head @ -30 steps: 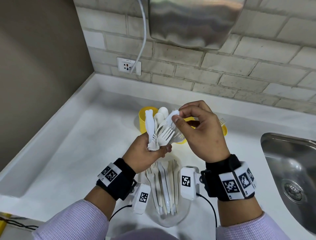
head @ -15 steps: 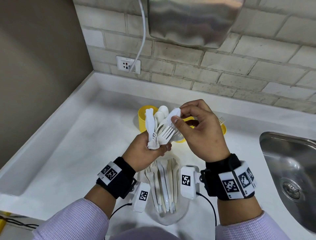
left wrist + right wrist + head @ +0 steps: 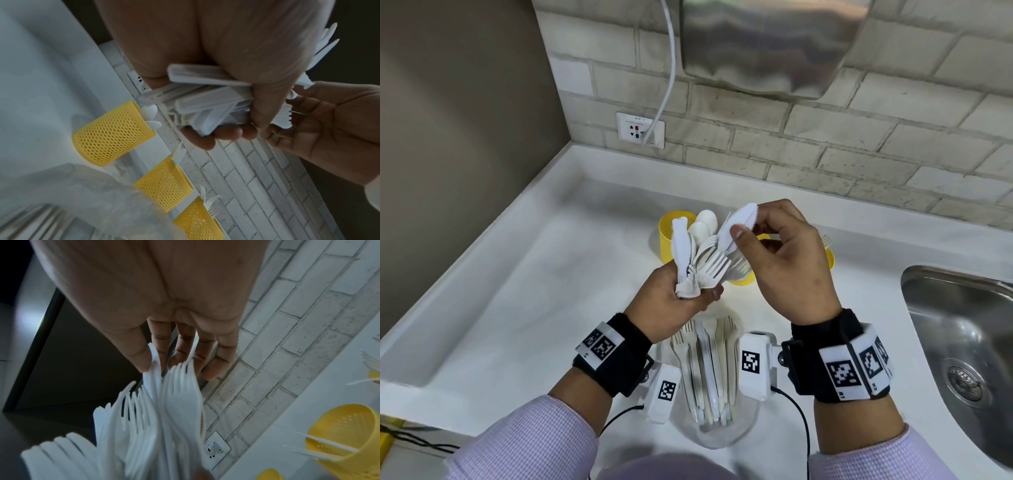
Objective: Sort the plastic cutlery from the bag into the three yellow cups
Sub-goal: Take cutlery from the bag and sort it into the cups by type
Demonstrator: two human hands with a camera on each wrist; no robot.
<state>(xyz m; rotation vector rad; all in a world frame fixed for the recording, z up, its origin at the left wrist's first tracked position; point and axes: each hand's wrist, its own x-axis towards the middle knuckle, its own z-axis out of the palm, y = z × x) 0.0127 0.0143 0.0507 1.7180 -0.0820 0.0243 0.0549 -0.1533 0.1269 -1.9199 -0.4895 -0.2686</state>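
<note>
One white plastic knife [image 3: 736, 228] sits pinched between the thumb and fingers of your right hand [image 3: 787, 260], its serrated blade pointing up and away, its lower end still among the bundle of cutlery [image 3: 700, 260] just beside it. Your left hand [image 3: 674, 301] has its fingers curled tight round the handles of that bundle, which fans upward with forks, knives and spoon bowls mixed. Both hands are raised above the white counter [image 3: 517, 291], wrists bent inward toward each other, your right palm facing left.

Behind them stand the three yellow cups [image 3: 112, 134] in a row along the brick wall; the left wrist view shows spoons in one, a slim piece I cannot identify in the middle one, and forks in the third. Below your wrists lies the clear bag [image 3: 722, 435] with more cutlery inside. Your wristbands carry black-and-white square code markers; the small print on the wall socket [image 3: 640, 130] is too fine to read.
</note>
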